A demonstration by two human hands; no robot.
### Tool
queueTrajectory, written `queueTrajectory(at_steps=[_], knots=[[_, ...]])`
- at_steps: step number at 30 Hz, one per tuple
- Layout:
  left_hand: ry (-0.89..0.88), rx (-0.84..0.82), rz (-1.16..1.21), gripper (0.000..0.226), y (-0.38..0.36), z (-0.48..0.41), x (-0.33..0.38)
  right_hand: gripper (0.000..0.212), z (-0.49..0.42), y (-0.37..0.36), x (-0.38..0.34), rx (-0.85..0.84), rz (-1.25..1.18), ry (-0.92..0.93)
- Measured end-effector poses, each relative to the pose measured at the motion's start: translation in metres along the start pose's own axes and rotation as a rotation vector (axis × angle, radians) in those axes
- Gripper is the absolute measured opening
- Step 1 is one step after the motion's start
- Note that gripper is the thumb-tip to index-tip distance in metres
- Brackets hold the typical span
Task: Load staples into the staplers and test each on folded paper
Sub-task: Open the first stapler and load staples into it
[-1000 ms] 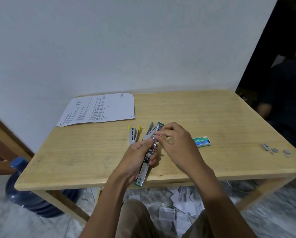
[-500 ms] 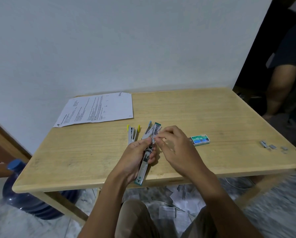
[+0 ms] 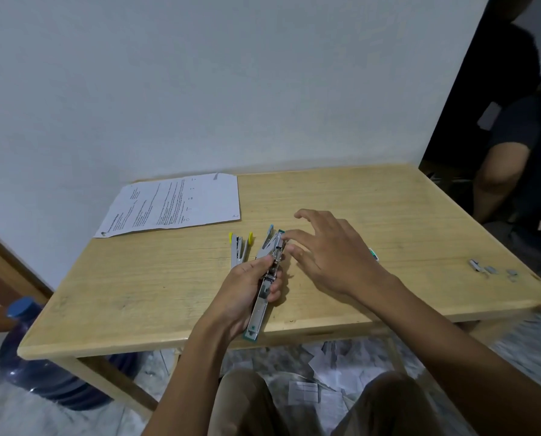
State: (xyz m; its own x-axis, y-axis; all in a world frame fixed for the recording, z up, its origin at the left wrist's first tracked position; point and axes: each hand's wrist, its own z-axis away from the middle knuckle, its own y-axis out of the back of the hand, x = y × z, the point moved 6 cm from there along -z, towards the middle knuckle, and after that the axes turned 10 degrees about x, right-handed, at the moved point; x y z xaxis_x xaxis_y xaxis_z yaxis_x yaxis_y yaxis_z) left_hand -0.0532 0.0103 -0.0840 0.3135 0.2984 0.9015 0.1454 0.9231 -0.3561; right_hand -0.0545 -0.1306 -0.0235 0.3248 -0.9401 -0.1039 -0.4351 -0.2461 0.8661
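Note:
My left hand (image 3: 247, 287) grips a green stapler (image 3: 261, 305) that is folded out flat, its metal channel facing up and its near end over the table's front edge. My right hand (image 3: 332, 256) hovers over its far end, fingers spread, index and thumb tips touching the magazine there. Left of it lies a yellow stapler (image 3: 239, 248), opened in a V. A blue stapler (image 3: 267, 236) peeks out behind the green one. The green staple box (image 3: 373, 254) is mostly hidden under my right hand. Printed paper (image 3: 175, 204) lies flat at the back left.
Loose staple strips (image 3: 483, 267) lie near the wooden table's right edge (image 3: 514, 305). A blue water jug (image 3: 43, 366) stands on the floor at the left. Paper scraps (image 3: 319, 372) litter the floor under the table. A person sits in the dark doorway (image 3: 520, 171) at right.
My right hand has opened from a pinch over the stapler's middle and slid toward its far end, fingers now spread. The left hand keeps its grip.

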Motion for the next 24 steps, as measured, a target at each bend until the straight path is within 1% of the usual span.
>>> queueTrajectory(at_steps=[3, 5, 8, 10, 12, 17, 20, 24], knots=[[0.010, 0.006, 0.032, 0.023, 0.000, 0.000, -0.001, 0.047, 0.001, -0.001, 0.000, 0.005, -0.048, -0.056], [0.021, 0.010, 0.055, 0.024, 0.000, 0.000, -0.001, 0.048, 0.008, 0.003, -0.004, 0.062, -0.228, -0.116], [0.034, -0.003, 0.044, 0.027, 0.000, -0.001, -0.003, 0.031, 0.023, 0.003, -0.016, 0.108, -0.585, -0.192], [0.024, 0.003, 0.016, 0.029, 0.001, -0.003, -0.004, 0.019, 0.028, 0.001, -0.024, 0.184, -0.672, -0.184], [0.019, -0.010, 0.031, 0.032, 0.000, -0.004, -0.005, 0.012, 0.029, -0.003, -0.025, 0.255, -0.699, -0.190], [0.005, -0.041, 0.033, 0.031, -0.001, -0.004, -0.005, 0.009, 0.023, -0.006, -0.020, 0.356, -0.627, -0.236], [-0.007, -0.043, 0.005, 0.035, 0.000, -0.005, -0.005, 0.006, 0.018, -0.010, -0.018, 0.337, -0.612, -0.283], [-0.028, -0.049, -0.021, 0.037, 0.000, -0.004, -0.005, 0.010, 0.011, -0.021, -0.014, 0.207, -0.622, -0.375]])
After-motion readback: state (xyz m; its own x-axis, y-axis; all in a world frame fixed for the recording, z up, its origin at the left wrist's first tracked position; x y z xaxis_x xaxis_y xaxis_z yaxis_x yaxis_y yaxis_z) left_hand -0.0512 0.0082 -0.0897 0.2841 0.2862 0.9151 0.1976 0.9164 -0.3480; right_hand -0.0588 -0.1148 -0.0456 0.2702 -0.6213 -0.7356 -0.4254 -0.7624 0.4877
